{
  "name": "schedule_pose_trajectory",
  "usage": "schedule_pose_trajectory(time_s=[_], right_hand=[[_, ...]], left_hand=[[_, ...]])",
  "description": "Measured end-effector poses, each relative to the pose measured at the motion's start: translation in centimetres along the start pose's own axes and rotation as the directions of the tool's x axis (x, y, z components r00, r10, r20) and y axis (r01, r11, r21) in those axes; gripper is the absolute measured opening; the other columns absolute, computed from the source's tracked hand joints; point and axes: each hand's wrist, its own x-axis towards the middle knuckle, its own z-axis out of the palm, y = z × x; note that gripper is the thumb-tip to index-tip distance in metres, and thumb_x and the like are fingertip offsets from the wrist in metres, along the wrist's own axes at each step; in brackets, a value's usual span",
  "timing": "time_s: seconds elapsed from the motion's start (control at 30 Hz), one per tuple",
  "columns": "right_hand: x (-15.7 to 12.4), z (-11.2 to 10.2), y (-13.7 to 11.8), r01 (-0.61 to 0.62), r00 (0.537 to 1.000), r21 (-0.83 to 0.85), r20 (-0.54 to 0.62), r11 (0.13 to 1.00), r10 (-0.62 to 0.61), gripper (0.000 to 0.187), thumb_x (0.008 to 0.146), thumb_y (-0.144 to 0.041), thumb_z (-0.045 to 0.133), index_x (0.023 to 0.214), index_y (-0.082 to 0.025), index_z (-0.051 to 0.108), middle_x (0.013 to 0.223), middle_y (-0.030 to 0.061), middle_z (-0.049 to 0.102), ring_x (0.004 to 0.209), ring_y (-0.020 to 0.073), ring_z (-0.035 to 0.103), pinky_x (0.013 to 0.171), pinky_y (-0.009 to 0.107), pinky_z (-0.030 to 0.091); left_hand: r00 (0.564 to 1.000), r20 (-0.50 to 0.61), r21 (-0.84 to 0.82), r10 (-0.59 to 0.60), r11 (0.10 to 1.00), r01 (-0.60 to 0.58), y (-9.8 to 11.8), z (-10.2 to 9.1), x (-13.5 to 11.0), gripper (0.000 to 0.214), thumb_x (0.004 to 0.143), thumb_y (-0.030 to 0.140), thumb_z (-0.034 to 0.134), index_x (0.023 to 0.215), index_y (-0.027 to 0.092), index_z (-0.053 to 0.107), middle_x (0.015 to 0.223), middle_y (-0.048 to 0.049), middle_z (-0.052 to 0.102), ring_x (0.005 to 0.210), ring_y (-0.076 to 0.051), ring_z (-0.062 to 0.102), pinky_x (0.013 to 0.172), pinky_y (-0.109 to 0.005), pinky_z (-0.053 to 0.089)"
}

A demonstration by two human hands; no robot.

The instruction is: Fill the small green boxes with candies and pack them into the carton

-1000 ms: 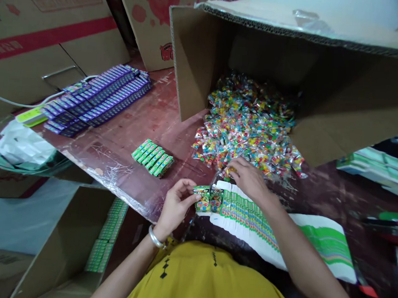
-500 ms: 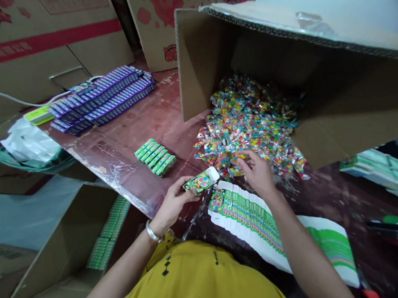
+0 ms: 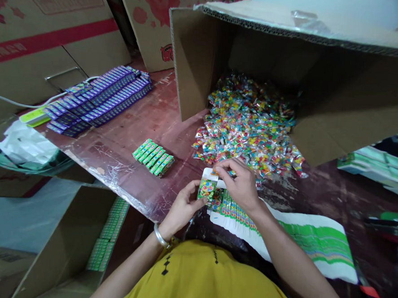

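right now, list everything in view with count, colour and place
small open carton: one, green and white, front centre
flattened cartons: many, green and white, front right
candy packets: uncountable, multicoloured, heaped rear centre
big box: one, brown, rear right, on its side
small carton row: one, green, left of centre
purple cartons: many, purple, stacked rear left
printed boxes: several, brown and red, back left
lower box: one, brown, bottom left, holding green packs
white bundle: one, white, left edge
flat stack: one, green and white, right edge
table: one, dark red, centre
garment: one, yellow, bottom centre
bracelet: one, silver, left wrist
left hand: one, holding small open carton
right hand: one, apparently pinching a packet
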Motion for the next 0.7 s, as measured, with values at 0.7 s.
schedule_pose_trajectory(time_s=[0.7], right_hand=[[-0.8, 0.8, -0.6, -0.051, 0.982, 0.186, 0.186, 0.981, 0.015, 0.023, 0.094, -0.029, 0.05, 0.115, -0.025, 0.06, 0.113, 0.0044, 0.064, 0.101, 0.0184, 0.061, 0.087, 0.033, 0.05]], left_hand=[[0.963, -0.223, -0.005, 0.149, 0.988, -0.154, 0.7, 0.6, -0.1, 0.056, 0.084, 0.027, 0.064, 0.134, 0.023, 0.04, 0.123, -0.0087, 0.06, 0.109, -0.022, 0.059, 0.09, -0.033, 0.049]])
